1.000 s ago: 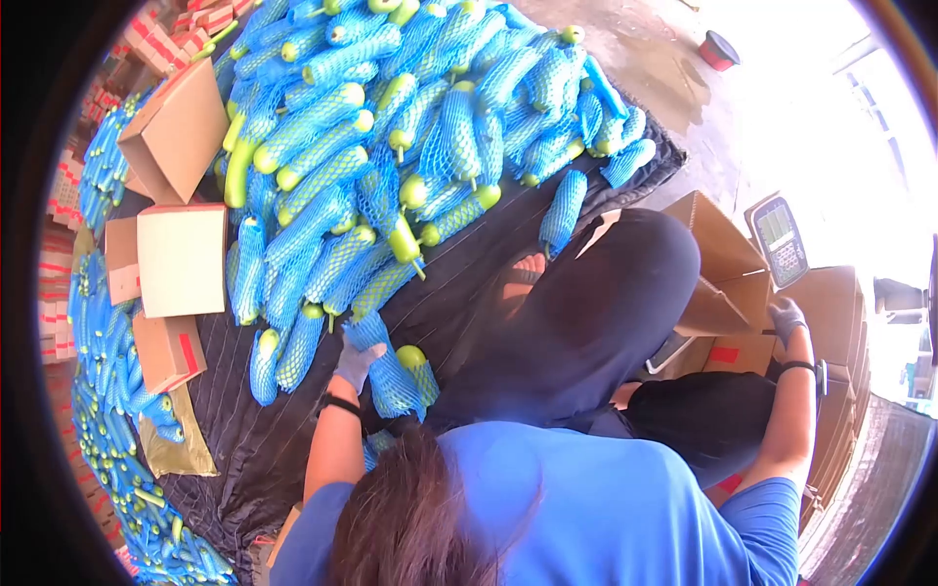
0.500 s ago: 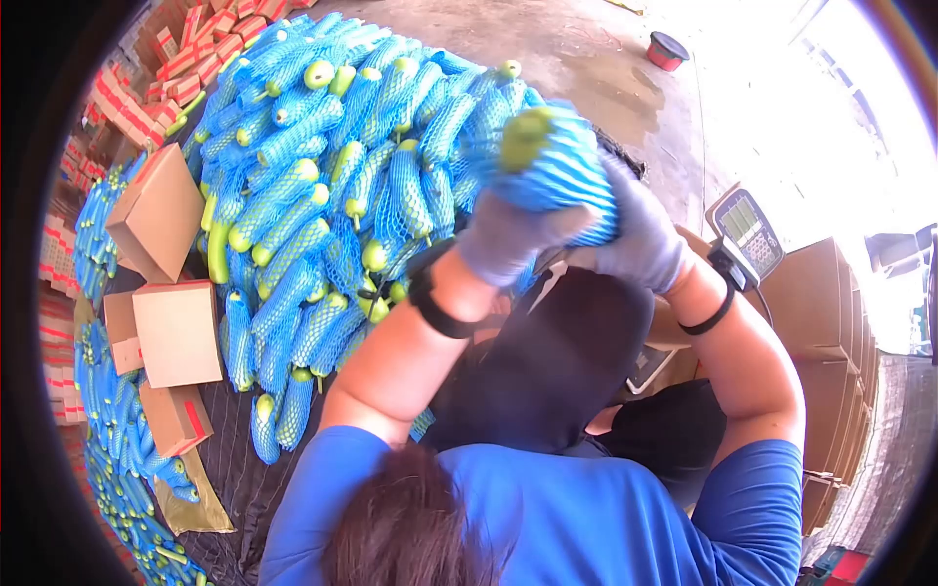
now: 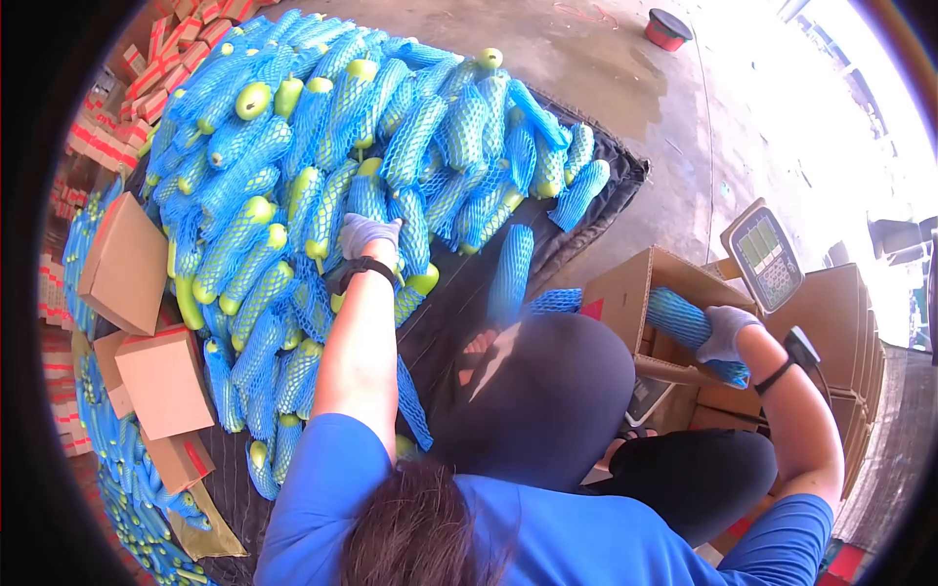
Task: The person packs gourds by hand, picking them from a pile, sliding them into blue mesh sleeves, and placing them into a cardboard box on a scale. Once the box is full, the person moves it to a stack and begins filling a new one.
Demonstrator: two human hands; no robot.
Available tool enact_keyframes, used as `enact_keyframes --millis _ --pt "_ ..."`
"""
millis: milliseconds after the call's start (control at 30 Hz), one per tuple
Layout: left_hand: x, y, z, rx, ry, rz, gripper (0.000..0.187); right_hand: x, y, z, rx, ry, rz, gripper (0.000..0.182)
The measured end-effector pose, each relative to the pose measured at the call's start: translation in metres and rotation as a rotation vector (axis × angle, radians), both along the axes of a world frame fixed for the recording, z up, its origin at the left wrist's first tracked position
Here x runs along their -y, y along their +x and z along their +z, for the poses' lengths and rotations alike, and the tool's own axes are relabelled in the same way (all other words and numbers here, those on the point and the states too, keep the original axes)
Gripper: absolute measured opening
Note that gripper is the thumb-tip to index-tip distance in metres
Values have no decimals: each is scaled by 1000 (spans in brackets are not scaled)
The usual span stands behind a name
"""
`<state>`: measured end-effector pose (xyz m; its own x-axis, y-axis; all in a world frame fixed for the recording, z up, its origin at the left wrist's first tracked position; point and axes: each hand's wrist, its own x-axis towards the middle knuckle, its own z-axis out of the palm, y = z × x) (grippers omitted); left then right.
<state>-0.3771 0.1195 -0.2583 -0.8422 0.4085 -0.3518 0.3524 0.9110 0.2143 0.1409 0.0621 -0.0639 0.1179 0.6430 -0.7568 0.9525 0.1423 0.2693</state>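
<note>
Long green gourds in blue foam netting make up a large pile [image 3: 293, 186] on the left. My left hand [image 3: 369, 237], in a grey glove, reaches into the pile with its fingers curled round a netted gourd [image 3: 367, 195]; the fingertips are partly hidden. Over on the right, my gloved right hand [image 3: 728, 334] grips another netted gourd [image 3: 677, 317] that lies in an open cardboard box [image 3: 620, 298]. Beside my knee are two more blue-netted pieces, one of them a netted gourd [image 3: 511, 269] standing tilted on the dark sheet [image 3: 449, 303].
A scale display [image 3: 765, 256] stands just behind the open box. Stacked cartons [image 3: 831, 313] line the right side. Several closed boxes [image 3: 164, 381] sit left of the pile. A red and black tub [image 3: 668, 30] is on the concrete floor at the back.
Both hands held one netted gourd up in front of me before. They have since parted: the right moved down to the box with a gourd, the left onto the pile.
</note>
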Motion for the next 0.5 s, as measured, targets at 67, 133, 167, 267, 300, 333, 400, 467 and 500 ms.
enact_keyframes --millis 67,133,167,267,300,333,400,467,500 --pt "-5 -14 -14 33 86 3 88 -15 -3 -40 31 -59 21 67" --pt "-5 -37 -31 30 119 -6 78 -32 1 -81 -38 -92 89 68" --pt "5 -50 -32 352 335 32 70 -38 2 -101 -102 -108 148 70" --pt "36 -97 -49 1284 634 158 51 -37 5 -151 -171 59 226 68" --pt "53 -93 -29 1392 733 127 57 -35 20 -189 -176 53 230 68" --pt "69 -87 -13 1497 834 96 62 -32 45 -239 -142 111 244 67" --pt "88 -73 4 1598 887 68 69 -29 54 -267 -115 165 263 65" --pt "104 -46 33 1693 1048 -29 86 -26 50 -260 -77 131 161 60" --pt "106 -31 47 1695 1118 -75 89 -26 33 -229 -82 138 159 60"
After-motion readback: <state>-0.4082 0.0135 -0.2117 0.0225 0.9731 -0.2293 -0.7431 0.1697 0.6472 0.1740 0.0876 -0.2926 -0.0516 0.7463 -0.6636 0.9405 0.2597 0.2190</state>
